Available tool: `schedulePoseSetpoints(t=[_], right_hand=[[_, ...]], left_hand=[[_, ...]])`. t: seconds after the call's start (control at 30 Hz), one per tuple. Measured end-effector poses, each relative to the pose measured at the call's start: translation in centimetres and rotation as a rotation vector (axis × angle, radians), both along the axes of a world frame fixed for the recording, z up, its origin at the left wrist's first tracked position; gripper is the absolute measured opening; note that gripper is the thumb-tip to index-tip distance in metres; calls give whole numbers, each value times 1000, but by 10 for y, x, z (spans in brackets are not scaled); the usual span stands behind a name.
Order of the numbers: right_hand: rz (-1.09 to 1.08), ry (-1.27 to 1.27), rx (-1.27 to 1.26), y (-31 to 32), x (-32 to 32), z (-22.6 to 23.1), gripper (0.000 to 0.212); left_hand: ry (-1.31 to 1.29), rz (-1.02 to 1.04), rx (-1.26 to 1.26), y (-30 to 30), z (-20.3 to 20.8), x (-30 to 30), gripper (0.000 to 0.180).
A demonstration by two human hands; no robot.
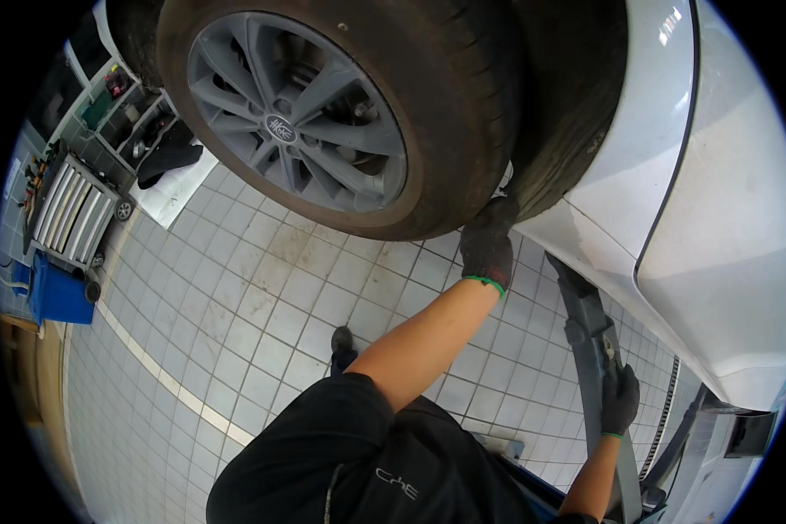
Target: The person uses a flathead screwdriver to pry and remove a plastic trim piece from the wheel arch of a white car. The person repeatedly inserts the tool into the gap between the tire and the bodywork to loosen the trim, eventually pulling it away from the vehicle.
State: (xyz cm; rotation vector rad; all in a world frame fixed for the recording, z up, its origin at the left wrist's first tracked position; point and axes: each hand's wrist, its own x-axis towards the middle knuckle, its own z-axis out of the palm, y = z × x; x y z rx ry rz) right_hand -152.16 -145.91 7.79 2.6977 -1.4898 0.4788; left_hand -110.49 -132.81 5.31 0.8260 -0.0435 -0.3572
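My left hand (487, 243), in a dark knitted glove with a green cuff edge, reaches up to the lower rear of the wheel arch (572, 144). It is just behind the tyre (463, 131), and its fingertips are lost against the dark liner. My right hand (620, 402), gloved the same way, grips the edge of a long dark grey piece (590, 349). That piece has a stepped, bracket-like upper end and runs below the sill of the white car (611, 240). Above my left arm hangs the wheel with its grey spoked rim (279, 128).
A silver tool cabinet (74, 210) on castors and a blue bin (61, 293) stand at the left. Shelves (131, 122) with small items are behind them. Grey tiles (262, 288) cover the floor, crossed by a pale line. My shoe (341, 338) shows below the wheel.
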Motion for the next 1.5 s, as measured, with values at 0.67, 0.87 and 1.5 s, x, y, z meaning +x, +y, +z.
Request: schedulePoseSetpoints(t=[0.67,0.87,1.5], right_hand=[[7,-34,76,1,-5,-1,54],[25,-76,49,-1,-7,-2,57],[18,-9,-10,-1,-3,-4,55]], left_hand=[[-49,-8,184,1,9,2,40],[216,23,-230,-6,-16,-2,32],[-495,190,506,-6,-14,0,32]])
